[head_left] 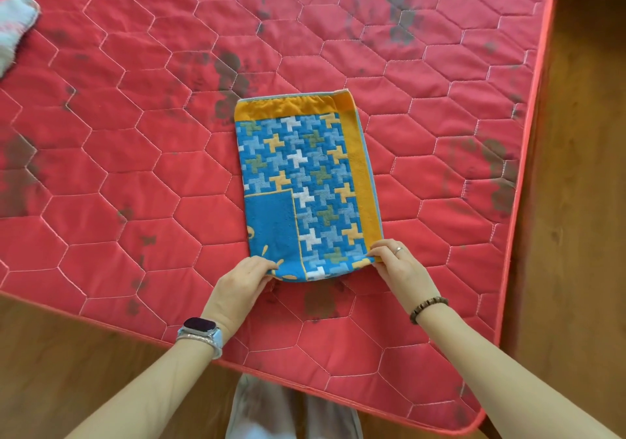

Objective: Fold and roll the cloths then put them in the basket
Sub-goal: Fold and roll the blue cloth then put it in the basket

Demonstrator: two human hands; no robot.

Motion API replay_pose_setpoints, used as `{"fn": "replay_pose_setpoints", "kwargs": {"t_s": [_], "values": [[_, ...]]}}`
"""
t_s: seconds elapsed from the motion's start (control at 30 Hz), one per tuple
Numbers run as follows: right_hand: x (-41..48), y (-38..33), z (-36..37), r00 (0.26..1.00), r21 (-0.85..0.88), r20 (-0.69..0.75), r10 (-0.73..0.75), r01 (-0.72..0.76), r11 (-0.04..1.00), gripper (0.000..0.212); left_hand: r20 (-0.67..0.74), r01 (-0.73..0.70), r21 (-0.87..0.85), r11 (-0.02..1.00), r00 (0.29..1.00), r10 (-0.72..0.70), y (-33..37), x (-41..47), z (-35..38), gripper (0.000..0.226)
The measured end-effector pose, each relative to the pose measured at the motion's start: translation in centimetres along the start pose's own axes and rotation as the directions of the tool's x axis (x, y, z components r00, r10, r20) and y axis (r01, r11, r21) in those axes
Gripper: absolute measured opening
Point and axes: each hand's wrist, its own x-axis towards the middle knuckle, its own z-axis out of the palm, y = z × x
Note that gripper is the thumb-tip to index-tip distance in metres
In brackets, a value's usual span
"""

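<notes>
A: Where does the patterned cloth (305,181) lie?
B: Folded into a narrow rectangle, flat on the red quilted mat (135,140), short edge toward the person.
A: And the hands?
B: The left hand (242,284) pinches the near left corner and the right hand (401,264) the near right corner, apart across that edge. A pale cloth (17,25) lies well apart, far left.
</notes>
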Motion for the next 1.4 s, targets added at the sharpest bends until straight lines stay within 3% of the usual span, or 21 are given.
{"fn": "replay_pose_setpoints", "kwargs": {"t_s": [0.2,0.3,0.43,0.5,0.57,0.63,0.73,0.8,0.83,0.93,1.0,1.1,1.17,1.23,1.27,1.33,1.4], "values": [[0.7,-2.0,-2.0,0.967,0.147,0.144,0.209,-0.23,0.962,0.011,0.044,0.353,-0.14,0.925,0.936,-0.35,1.3,0.6,-2.4,0.022],[1.4,-2.4,-2.3,0.951,0.21,0.186,0.247,-0.284,0.935,0.006,0.117,0.452,-0.285,0.845,0.892,-0.437,0.8,0.4,-2.9,0.001],[2.6,-2.2,-1.3,0.917,0.238,0.184,0.354,-0.391,0.889,0.006,0.128,0.558,-0.434,0.707,0.815,-0.565,0.7,1.2,-2.8,0.021],[3.2,-2.2,-0.9,0.903,0.225,0.185,0.388,-0.423,0.878,0.008,0.126,0.595,-0.447,0.668,0.781,-0.611,0.4,1.8,-2.2,0.019],[3.6,-2.3,-0.6,0.9,0.213,0.182,0.397,-0.43,0.877,0.012,0.097,0.584,-0.384,0.715,0.795,-0.598,0.0,2.0,-1.6,0.013],[3.9,-2.7,-0.5,0.92,0.13,0.122,0.373,-0.388,0.912,0.021,-0.04,0.481,-0.166,0.861,0.869,-0.494,-0.4,2.0,-1.2,0.017],[4.0,-3.3,-0.3,0.999,-0.103,0.0,0.046,-0.046,0.994,0.03,-0.101,0.239,0.05,0.97,0.967,-0.233,-0.6,2.0,-0.9,0.028],[3.6,-3.5,-0.2,0.978,-0.147,0.043,-0.202,0.207,0.967,0.026,-0.062,0.105,0.079,0.991,0.993,-0.1,-0.9,1.8,-0.5,0.034],[3.2,-3.6,-0.2,0.962,-0.139,0.082,-0.259,0.269,0.953,0.026,-0.038,0.058,0.085,0.995,0.998,-0.055,-1.1,1.6,-0.4,0.032],[2.3,-2.9,0.1,0.965,-0.104,0.126,-0.229,0.242,0.965,0.035,0.02,-0.082,0.114,0.99,0.997,0.08,-1.9,0.4,-0.6,0.02],[1.5,-2.3,0.1,0.962,-0.068,0.151,-0.228,0.24,0.969,0.033,0.123,-0.162,0.134,0.978,0.982,0.146,-2.7,-0.7,-1.2,0.033],[0.6,-1.3,0.1,0.946,-0.105,0.175,-0.274,0.294,0.95,0.05,0.209,-0.224,0.172,0.959,0.96,0.186,-3.6,-1.2,-1.9,0.043],[0.5,-0.8,0.4,0.959,-0.153,0.16,-0.235,0.259,0.954,0.051,0.181,-0.198,0.149,0.969,0.969,0.17,-3.6,-0.8,-1.6,0.039],[1.0,-1.2,1.0,0.973,-0.077,0.193,-0.127,0.145,0.986,0.037,0.137,-0.109,0.066,0.992,0.986,0.099,-3.2,-0.2,-1.4,0.043],[1.3,-1.4,0.9,0.972,-0.067,0.231,-0.05,0.067,0.996,0.037,0.121,-0.038,0.01,0.999,0.992,0.037,-2.9,0.1,-1.3,0.052],[1.5,-1.3,0.7,0.984,0.019,0.177,-0.034,0.031,0.999,0.043,0.098,0.135,-0.132,0.982,0.988,-0.123,-2.3,0.7,-1.7,0.059],[1.4,-0.6,0.5,0.991,0.097,0.129,-0.041,0.029,0.995,0.053,0.063,0.281,-0.254,0.925,0.96,-0.274,-1.5,1.7,-2.7,0.044]]}}
